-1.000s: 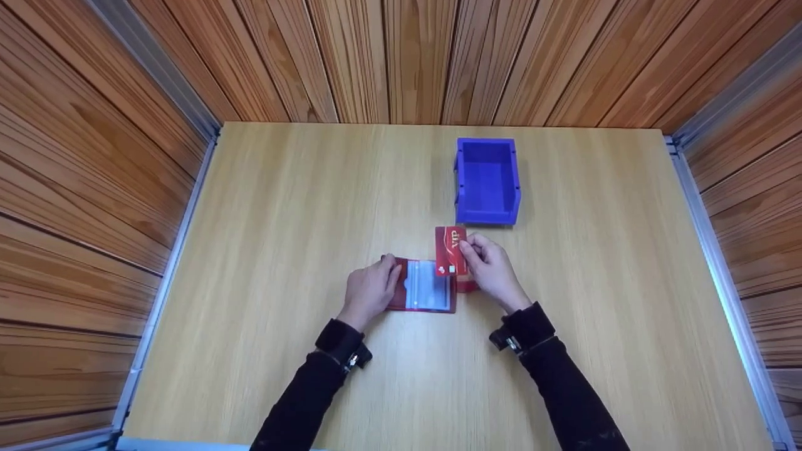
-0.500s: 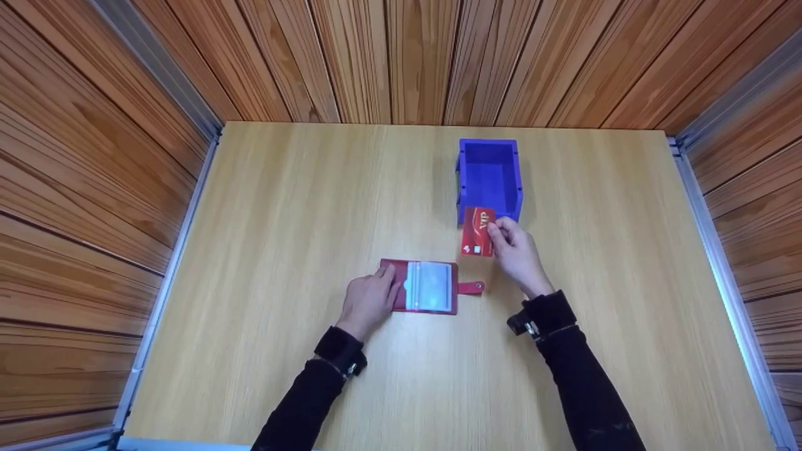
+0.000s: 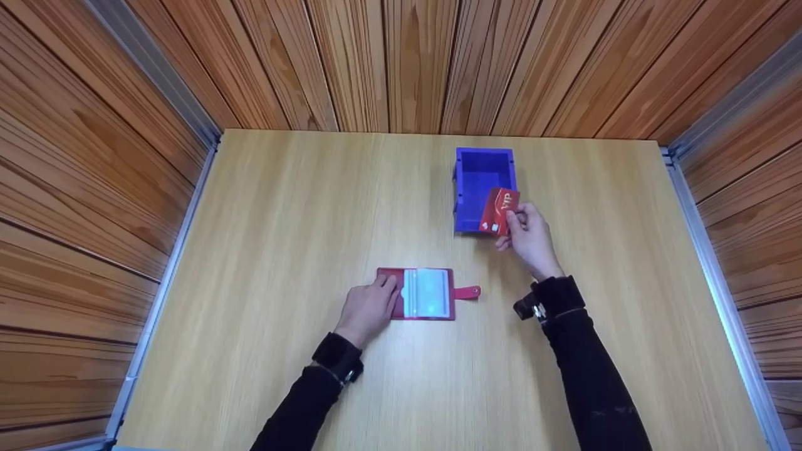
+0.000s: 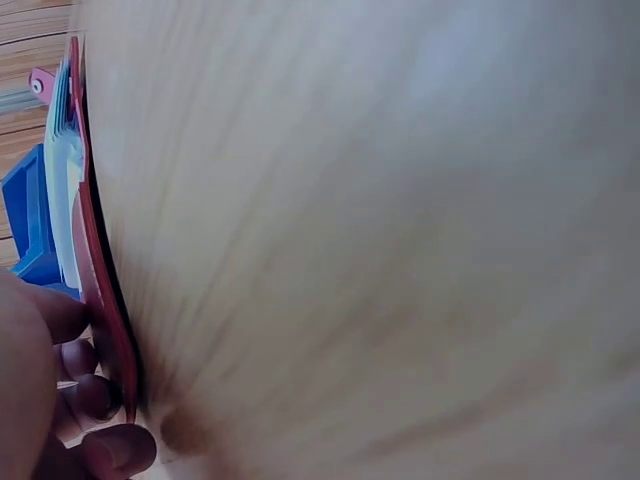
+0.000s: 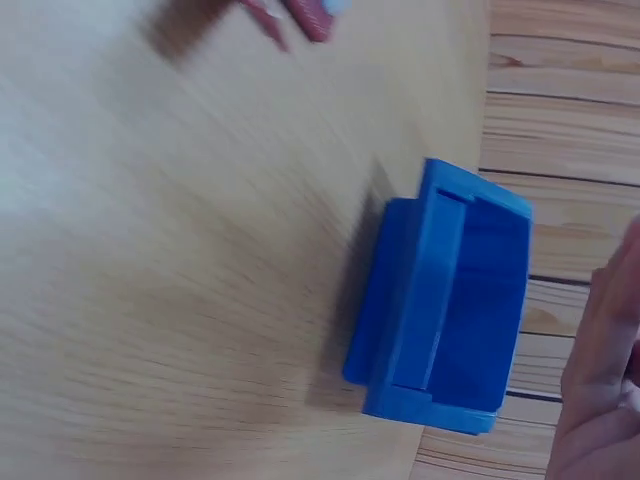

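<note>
My right hand (image 3: pixel 532 241) pinches a red VIP card (image 3: pixel 500 210) by its right side. The card is tilted, over the front right part of a blue plastic bin (image 3: pixel 467 219). In the right wrist view only part of the right hand (image 5: pixel 600 390) shows at the right edge, beside the bin (image 5: pixel 410 300). A red card holder (image 3: pixel 452 294) lies spread on the table, its clear sleeves (image 3: pixel 429 293) facing up and its snap strap (image 3: pixel 467 292) pointing right. My left hand (image 3: pixel 366 310) holds its left cover; in the left wrist view the fingers (image 4: pixel 120 450) bend at the cover's edge.
A light wooden table (image 3: pixel 282 219) bears everything. Plank walls (image 3: pixel 413 62) stand behind it and at both sides, with metal rails (image 3: pixel 169 269) along the side edges. The bin stands near the back, right of the middle.
My right hand has carried the VIP card from above the card holder, away and to the right, to over the bin's front. The left hand has stayed on the card holder's left cover.
</note>
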Available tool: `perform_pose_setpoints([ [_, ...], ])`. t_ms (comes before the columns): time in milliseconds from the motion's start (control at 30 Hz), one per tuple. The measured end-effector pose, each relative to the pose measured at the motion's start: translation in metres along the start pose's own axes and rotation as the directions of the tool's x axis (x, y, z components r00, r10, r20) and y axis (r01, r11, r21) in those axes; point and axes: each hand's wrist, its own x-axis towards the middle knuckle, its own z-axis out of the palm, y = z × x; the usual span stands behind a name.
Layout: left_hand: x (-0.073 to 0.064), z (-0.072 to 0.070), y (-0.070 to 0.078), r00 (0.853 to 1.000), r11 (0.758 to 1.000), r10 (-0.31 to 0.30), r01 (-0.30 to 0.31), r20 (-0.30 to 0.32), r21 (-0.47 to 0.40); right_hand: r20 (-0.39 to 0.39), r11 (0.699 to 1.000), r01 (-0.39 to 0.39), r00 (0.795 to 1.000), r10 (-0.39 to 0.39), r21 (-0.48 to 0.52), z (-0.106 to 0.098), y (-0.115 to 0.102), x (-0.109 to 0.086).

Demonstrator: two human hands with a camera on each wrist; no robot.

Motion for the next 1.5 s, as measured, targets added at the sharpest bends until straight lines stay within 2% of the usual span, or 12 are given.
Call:
perform_pose_setpoints([
  [133, 0.001, -0.002, -0.001, 0.999, 1.000, -0.020, 0.021, 0.041, -0.022, -0.031, 1.000, 0.019, 0.999, -0.018, 0.003, 0.000, -0.006, 0.009],
  [300, 0.001, -0.003, -0.002, 0.997, 0.999, -0.028, 0.031, 0.076, -0.037, -0.072, 0.997, 0.079, 0.994, -0.081, -0.027, 0.002, -0.008, 0.018],
  [467, 0.002, -0.003, -0.002, 0.999, 0.999, 0.000, 0.002, 0.052, -0.040, -0.099, 0.991, 0.112, 0.988, -0.119, -0.071, 0.003, -0.008, 0.027],
  [600, 0.002, -0.002, -0.003, 0.999, 0.999, 0.024, -0.022, 0.031, -0.043, -0.089, 0.978, 0.119, 0.987, -0.136, -0.173, 0.004, -0.005, 0.035],
  [733, 0.003, -0.002, -0.004, 0.999, 0.998, 0.026, -0.023, 0.042, -0.054, -0.036, 0.945, 0.134, 0.988, -0.151, -0.297, 0.008, -0.001, 0.043],
  [867, 0.003, -0.002, -0.004, 0.999, 0.997, 0.014, -0.010, 0.045, -0.075, 0.036, 0.921, 0.135, 0.991, -0.131, -0.366, 0.013, 0.004, 0.046],
  [1033, 0.003, -0.003, -0.005, 0.998, 0.996, 0.003, 0.002, 0.057, -0.085, 0.128, 0.897, 0.089, 0.991, -0.036, -0.433, 0.015, 0.009, 0.048],
  [1200, 0.003, -0.002, -0.006, 0.997, 0.995, -0.012, 0.019, 0.078, -0.093, 0.169, 0.864, 0.046, 0.985, 0.046, -0.502, 0.015, 0.012, 0.050],
  [1400, 0.003, -0.002, -0.006, 0.998, 0.996, -0.003, 0.008, 0.058, -0.093, 0.163, 0.773, 0.059, 0.985, 0.057, -0.631, 0.019, 0.013, 0.047],
  [1500, 0.004, -0.002, -0.006, 0.998, 0.996, 0.003, 0.003, 0.062, -0.092, 0.138, 0.740, 0.049, 0.989, 0.059, -0.670, 0.021, 0.014, 0.046],
])
